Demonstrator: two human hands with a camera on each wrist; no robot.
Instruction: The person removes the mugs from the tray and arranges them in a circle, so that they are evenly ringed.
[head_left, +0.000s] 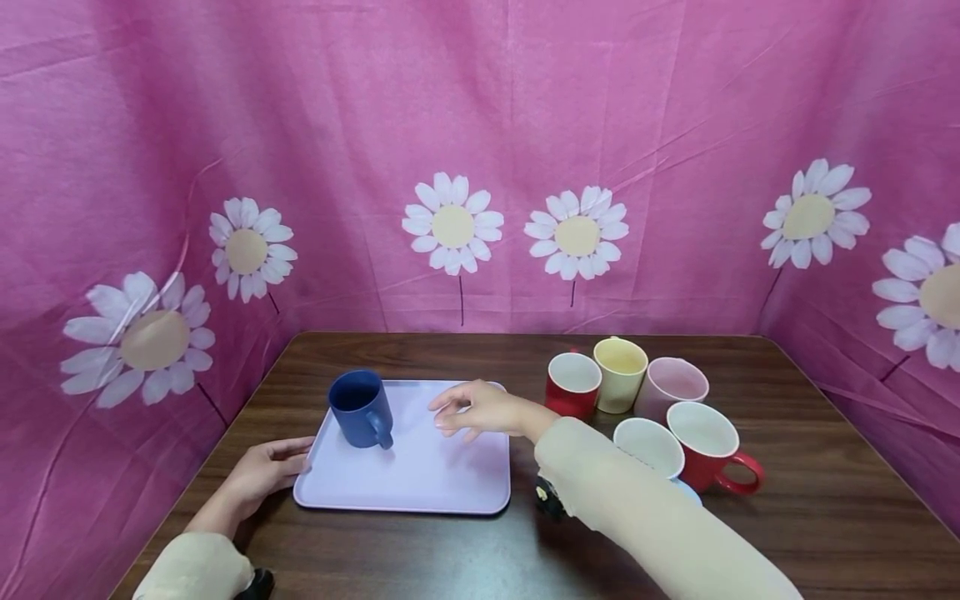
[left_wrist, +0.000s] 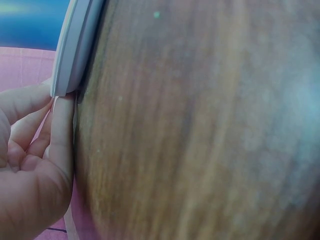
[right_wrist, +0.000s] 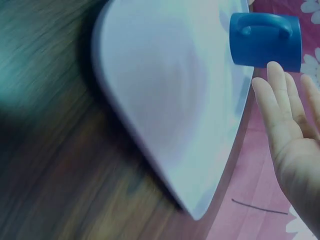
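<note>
A lavender tray (head_left: 405, 492) lies flat on the wooden table, and a dark blue mug (head_left: 358, 410) stands upright on its left part, handle toward the right front. At the tray's left edge is my left hand (head_left: 264, 477); in the left wrist view, its thumb and a finger (left_wrist: 62, 130) pinch the tray rim (left_wrist: 75, 50) from above and below. My right hand (head_left: 480, 410) hovers over the right half of the tray, holding nothing, its fingers loosely extended toward the mug. The right wrist view shows the fingertips apart from each other near the blue mug (right_wrist: 265, 45).
Right of the tray, partly behind my right sleeve, several mugs cluster: a red one (head_left: 572, 392), a yellow one (head_left: 619, 379), a pink one (head_left: 671, 387), a white-lined one (head_left: 648, 448) and another red one (head_left: 701, 454). A pink flowered cloth (head_left: 510, 108) hangs around the table.
</note>
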